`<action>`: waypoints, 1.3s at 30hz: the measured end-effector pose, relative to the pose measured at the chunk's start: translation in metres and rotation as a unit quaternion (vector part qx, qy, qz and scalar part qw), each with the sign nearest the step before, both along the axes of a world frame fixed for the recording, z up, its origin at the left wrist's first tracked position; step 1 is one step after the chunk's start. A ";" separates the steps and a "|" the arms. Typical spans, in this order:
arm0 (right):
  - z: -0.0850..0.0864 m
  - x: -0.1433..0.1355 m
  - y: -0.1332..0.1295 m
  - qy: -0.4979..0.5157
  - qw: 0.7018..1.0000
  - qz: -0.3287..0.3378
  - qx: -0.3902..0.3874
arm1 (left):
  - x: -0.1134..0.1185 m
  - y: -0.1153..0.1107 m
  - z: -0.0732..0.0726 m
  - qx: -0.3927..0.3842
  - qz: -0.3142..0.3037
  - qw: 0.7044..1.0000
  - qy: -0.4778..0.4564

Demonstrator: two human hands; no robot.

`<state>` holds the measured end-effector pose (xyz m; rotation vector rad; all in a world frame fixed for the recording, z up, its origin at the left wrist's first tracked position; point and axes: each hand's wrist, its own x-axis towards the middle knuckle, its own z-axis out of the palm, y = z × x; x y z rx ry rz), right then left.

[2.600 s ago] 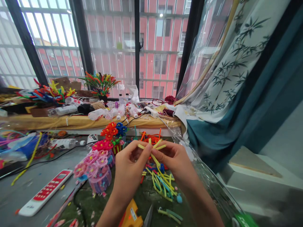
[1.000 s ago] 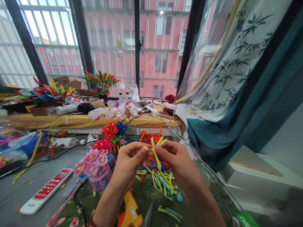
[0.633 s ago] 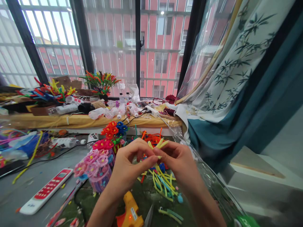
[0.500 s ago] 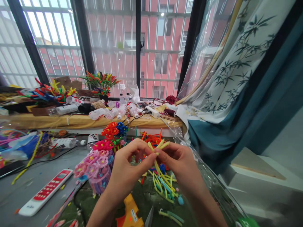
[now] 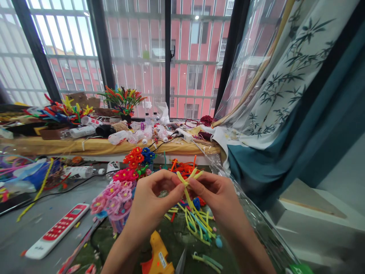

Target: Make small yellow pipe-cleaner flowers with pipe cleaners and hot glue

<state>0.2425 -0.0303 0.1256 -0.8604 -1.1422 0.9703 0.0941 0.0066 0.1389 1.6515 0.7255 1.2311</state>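
Note:
Between my fingertips is a small bundle of yellow pipe cleaners [image 5: 187, 196], crossed so that several short ends fan out at the top. My left hand [image 5: 155, 201] pinches it from the left with thumb and forefinger. From the right, the thumb and fingers of my right hand [image 5: 218, 196] pinch the same crossing. Below hang or lie loose yellow and teal pipe cleaners [image 5: 196, 224]; where the held ones end among them I cannot tell. Nearest the left forearm are a yellow glue gun [image 5: 159, 253] and a scissor blade [image 5: 180, 262].
Pink pipe-cleaner flowers [image 5: 114, 199] stand in a container left of my hands, with red flowers [image 5: 133, 156] behind. A white remote [image 5: 58, 230] lies on the grey table. Plastic bottles [image 5: 119, 137] crowd the windowsill. Clear plastic sheeting [image 5: 256, 217] edges the right side.
My hands have shifted slightly, and the fingers have closed in around the crossing of the yellow pipe cleaners. The whole view has moved a little.

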 end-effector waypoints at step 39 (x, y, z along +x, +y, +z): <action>-0.004 0.001 0.001 -0.062 0.996 -0.048 0.050 | -0.004 0.005 0.001 -0.043 -0.025 0.996 0.074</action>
